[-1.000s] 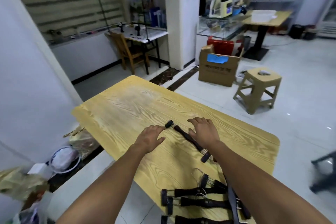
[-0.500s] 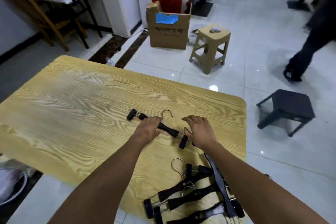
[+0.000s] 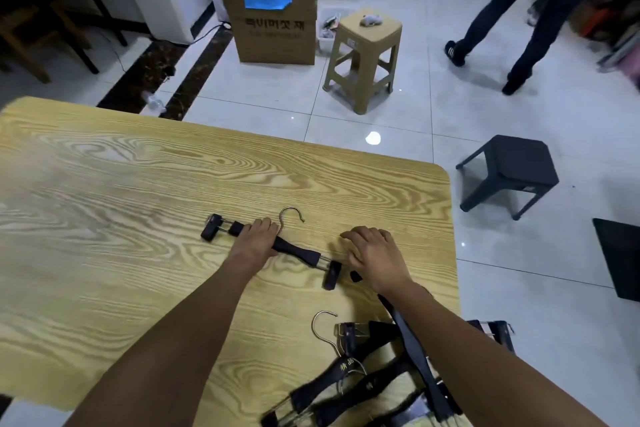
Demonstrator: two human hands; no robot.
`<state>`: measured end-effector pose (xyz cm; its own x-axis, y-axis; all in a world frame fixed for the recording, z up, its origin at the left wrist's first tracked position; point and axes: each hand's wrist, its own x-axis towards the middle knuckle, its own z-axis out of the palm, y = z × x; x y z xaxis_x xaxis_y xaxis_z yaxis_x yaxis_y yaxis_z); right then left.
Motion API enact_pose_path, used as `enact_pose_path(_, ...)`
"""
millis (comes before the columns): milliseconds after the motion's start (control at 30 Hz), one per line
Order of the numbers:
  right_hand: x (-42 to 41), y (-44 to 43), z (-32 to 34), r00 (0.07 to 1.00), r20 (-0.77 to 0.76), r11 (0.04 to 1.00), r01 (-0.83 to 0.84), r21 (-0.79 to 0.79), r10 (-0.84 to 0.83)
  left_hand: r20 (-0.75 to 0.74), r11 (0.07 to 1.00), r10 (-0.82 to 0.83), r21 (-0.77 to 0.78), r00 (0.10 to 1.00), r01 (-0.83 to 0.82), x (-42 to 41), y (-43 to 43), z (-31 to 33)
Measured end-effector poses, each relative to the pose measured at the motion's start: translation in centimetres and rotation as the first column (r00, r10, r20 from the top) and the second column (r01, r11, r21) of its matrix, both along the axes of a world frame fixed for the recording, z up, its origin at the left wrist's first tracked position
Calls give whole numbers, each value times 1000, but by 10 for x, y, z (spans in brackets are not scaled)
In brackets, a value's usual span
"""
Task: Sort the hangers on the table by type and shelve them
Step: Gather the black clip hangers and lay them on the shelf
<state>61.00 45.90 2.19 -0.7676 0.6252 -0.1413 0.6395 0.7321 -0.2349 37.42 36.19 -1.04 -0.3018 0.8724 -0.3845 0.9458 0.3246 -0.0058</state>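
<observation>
A black clip hanger (image 3: pixel 298 251) with a metal hook lies flat on the wooden table (image 3: pixel 121 184). My left hand (image 3: pixel 258 236) lies over the middle of its bar by the hook, fingers bent round it. My right hand (image 3: pixel 375 256) rests just right of the hanger's right clip, fingers loosely bent with the tips on the table. The end of a long black hanger (image 3: pixel 412 340) peeks out under that wrist, and the rest runs beneath my forearm. A pile of several black clip hangers (image 3: pixel 353 385) lies at the table's near right corner.
Beyond the table stand a cardboard box (image 3: pixel 277 31), a beige plastic stool (image 3: pixel 363 55) and a dark low stool (image 3: pixel 509 170). A person's legs (image 3: pixel 519 10) cross the floor at the far right. A wooden chair (image 3: pixel 31 42) is at the far left.
My view has tilted down and to the right. The clip hanger has turned on the table so its hook shows; my left hand has moved onto its bar, and my right hand has come off it.
</observation>
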Motion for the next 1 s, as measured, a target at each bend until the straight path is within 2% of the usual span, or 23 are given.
enact_pose_path(100,2,0,1,1000,-3,1000,-5,14,5,28,1000,-16,14,999,16,0,-5,2)
enact_pose_path(200,6,1,6,1000,-14,1000,-7,27,8,103,998,37,52,994,-43,4,-14,8)
enact_pose_path(467,37,-7,27,999,-16,997,-27,77,29,316,924,285,160,905,-347,23,-53,54)
enact_pose_path(733,98,-22,29,999,40,998,-16,63,13,138,926,254,250,957,-282,67,-89,83)
enact_pose_path(1000,160,-59,9,992,123,1000,11,13,-12,103,910,245,319,964,-265,145,-124,85)
